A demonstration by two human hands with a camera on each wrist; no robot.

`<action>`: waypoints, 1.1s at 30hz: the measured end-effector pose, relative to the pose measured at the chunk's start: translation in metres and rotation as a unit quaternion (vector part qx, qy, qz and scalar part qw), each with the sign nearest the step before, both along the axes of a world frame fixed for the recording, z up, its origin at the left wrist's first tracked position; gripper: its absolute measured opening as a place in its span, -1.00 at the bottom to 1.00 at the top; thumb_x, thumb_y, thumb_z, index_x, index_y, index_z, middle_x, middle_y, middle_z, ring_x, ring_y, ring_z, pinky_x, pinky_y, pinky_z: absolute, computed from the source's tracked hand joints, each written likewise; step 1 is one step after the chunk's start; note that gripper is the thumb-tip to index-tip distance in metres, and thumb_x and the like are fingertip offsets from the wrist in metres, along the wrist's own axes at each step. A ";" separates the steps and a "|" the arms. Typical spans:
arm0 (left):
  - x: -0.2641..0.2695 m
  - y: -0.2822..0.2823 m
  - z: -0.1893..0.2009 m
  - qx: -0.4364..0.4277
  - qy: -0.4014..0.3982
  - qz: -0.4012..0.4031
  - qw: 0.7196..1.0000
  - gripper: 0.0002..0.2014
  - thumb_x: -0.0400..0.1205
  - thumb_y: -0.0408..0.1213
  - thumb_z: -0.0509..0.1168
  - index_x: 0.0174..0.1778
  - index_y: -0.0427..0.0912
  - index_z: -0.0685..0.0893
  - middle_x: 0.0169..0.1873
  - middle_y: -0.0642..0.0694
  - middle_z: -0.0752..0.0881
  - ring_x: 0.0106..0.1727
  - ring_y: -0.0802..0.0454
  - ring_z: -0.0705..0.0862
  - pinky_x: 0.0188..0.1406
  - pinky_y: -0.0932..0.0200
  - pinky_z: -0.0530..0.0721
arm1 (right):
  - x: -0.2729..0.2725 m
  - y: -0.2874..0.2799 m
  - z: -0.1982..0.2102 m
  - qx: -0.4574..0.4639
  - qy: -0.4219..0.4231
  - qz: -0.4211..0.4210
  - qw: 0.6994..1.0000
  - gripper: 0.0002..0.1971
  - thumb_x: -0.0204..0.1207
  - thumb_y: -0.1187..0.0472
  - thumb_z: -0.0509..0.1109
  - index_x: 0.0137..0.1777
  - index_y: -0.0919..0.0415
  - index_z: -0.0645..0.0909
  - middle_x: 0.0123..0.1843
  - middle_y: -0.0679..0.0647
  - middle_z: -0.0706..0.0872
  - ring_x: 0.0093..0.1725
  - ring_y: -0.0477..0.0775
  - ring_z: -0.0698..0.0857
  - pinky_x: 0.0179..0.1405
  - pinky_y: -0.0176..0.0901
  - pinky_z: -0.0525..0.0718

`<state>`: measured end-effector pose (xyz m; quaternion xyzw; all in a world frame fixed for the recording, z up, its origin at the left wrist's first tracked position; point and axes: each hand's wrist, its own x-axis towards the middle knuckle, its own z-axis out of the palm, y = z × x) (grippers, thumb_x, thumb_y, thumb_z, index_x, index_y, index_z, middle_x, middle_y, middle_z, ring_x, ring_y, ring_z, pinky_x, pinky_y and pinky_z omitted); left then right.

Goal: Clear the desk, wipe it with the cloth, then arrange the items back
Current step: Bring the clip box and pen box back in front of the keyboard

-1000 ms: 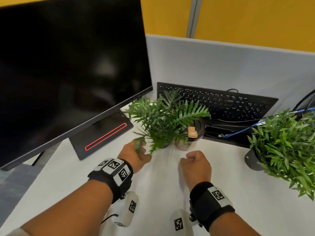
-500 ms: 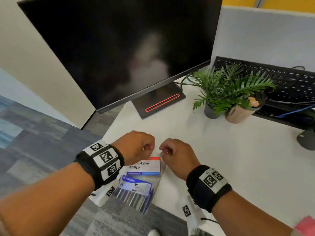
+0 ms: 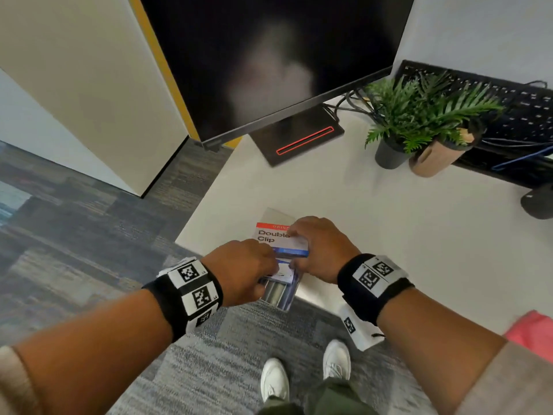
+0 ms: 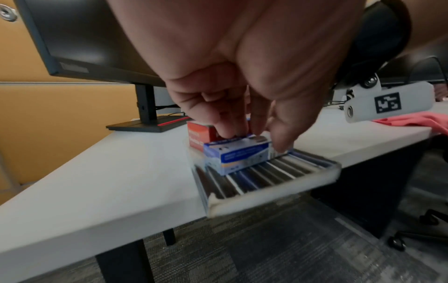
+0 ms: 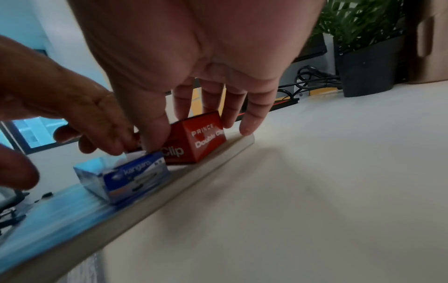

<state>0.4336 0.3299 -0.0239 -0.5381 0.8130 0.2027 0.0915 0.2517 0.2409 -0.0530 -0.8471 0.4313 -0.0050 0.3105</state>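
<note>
A flat clear pen pack (image 3: 279,295) (image 4: 266,176) lies on the white desk (image 3: 389,220) at its near left corner, one end hanging over the edge. On the pack stand a red "Double Clip" box (image 3: 270,235) (image 5: 206,137) and a blue "kangaro" box (image 4: 237,155) (image 5: 130,178), touching each other. My left hand (image 3: 248,271) (image 4: 257,137) pinches the blue box from above. With its thumb on the near side and fingers behind, my right hand (image 3: 299,238) (image 5: 191,134) grips the red box. A pink cloth (image 3: 529,330) (image 4: 412,120) lies at the desk's near right.
A black monitor (image 3: 269,55) on a base (image 3: 302,142) stands at the back left. Right of it are a potted fern (image 3: 419,115), a brown paper cup (image 3: 434,157), a black keyboard (image 3: 508,103) and cables. Carpet floor lies beyond the desk edge.
My hands left the fern and came to the desk's near left corner. Half a second ago they were closed just above the boxes; now both have come down onto them.
</note>
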 end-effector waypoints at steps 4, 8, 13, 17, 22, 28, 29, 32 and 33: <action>0.000 -0.002 -0.018 -0.035 -0.027 -0.012 0.999 -0.72 0.46 -0.15 0.32 0.09 -0.02 0.65 0.09 -0.02 0.68 0.04 -0.09 0.68 -0.15 -0.06 0.75 | -0.002 0.001 -0.006 -0.012 -0.007 -0.021 1.000 -0.55 0.36 0.16 0.51 0.25 -0.03 0.52 0.24 -0.02 0.59 0.20 0.07 0.50 0.17 -0.02 0.56; -0.003 -0.009 -0.028 -0.036 -0.025 0.003 0.999 -0.69 0.46 -0.17 0.35 0.13 -0.03 0.59 -0.01 -0.03 0.67 -0.04 -0.07 0.66 -0.16 -0.05 0.73 | -0.007 -0.014 -0.006 -0.023 -0.043 -0.057 0.997 -0.59 0.38 0.16 0.49 0.23 -0.01 0.54 0.21 -0.02 0.62 0.17 0.04 0.53 0.18 -0.08 0.57; -0.004 -0.017 -0.028 -0.024 -0.028 0.002 0.999 -0.64 0.45 -0.13 0.39 0.16 0.00 0.57 -0.03 -0.01 0.67 -0.07 -0.04 0.65 -0.16 0.00 0.72 | -0.014 -0.059 -0.004 -0.053 -0.067 -0.142 0.986 -0.58 0.40 0.14 0.51 0.25 0.01 0.53 0.22 0.00 0.63 0.17 0.04 0.59 0.21 -0.09 0.64; -0.006 -0.036 -0.017 -0.040 -0.010 0.010 0.999 -0.62 0.50 -0.12 0.36 0.25 0.01 0.56 0.02 0.01 0.67 0.00 0.00 0.64 -0.06 0.02 0.71 | -0.014 -0.090 -0.009 -0.047 -0.046 -0.167 0.984 -0.58 0.44 0.20 0.51 0.27 0.05 0.51 0.24 0.05 0.62 0.14 0.03 0.60 0.11 -0.22 0.63; -0.013 -0.084 -0.004 -0.067 0.009 0.029 0.997 -0.57 0.54 -0.13 0.32 0.35 -0.01 0.56 0.14 -0.04 0.67 0.14 -0.07 0.62 0.11 -0.06 0.65 | -0.015 -0.105 -0.020 -0.042 -0.038 -0.180 0.982 -0.60 0.43 0.20 0.52 0.24 0.08 0.52 0.24 0.09 0.62 0.16 0.08 0.65 0.12 -0.18 0.68; -0.029 -0.133 -0.008 -0.076 -0.002 0.051 0.996 -0.54 0.56 -0.14 0.35 0.40 0.07 0.50 0.33 -0.04 0.64 0.25 -0.07 0.58 0.26 0.00 0.63 | -0.019 -0.114 -0.018 -0.070 -0.012 -0.171 0.983 -0.57 0.42 0.10 0.53 0.28 0.11 0.58 0.30 0.09 0.58 0.33 0.10 0.55 0.26 -0.17 0.52; -0.031 -0.137 -0.012 -0.072 -0.004 0.050 0.996 -0.53 0.56 -0.15 0.34 0.41 0.08 0.49 0.33 -0.04 0.64 0.25 -0.09 0.58 0.25 0.00 0.63 | -0.022 -0.112 -0.017 -0.076 -0.023 -0.187 0.979 -0.57 0.42 0.09 0.52 0.28 0.12 0.59 0.35 0.11 0.55 0.39 0.10 0.50 0.35 -0.16 0.46; -0.035 -0.143 -0.022 -0.066 -0.010 0.049 0.997 -0.59 0.56 -0.16 0.34 0.35 0.08 0.53 0.30 -0.05 0.65 0.24 -0.09 0.60 0.22 -0.01 0.66 | -0.031 -0.101 -0.013 -0.098 -0.073 -0.238 0.964 -0.65 0.47 0.16 0.44 0.26 0.13 0.60 0.36 0.10 0.54 0.40 0.08 0.49 0.41 -0.18 0.42; -0.035 -0.143 -0.025 -0.065 -0.011 0.050 0.997 -0.62 0.56 -0.17 0.34 0.31 0.08 0.55 0.29 -0.04 0.66 0.24 -0.09 0.60 0.22 -0.01 0.66 | -0.033 -0.095 -0.012 -0.106 -0.086 -0.243 0.960 -0.69 0.49 0.17 0.42 0.24 0.13 0.60 0.33 0.09 0.55 0.36 0.07 0.52 0.35 -0.23 0.44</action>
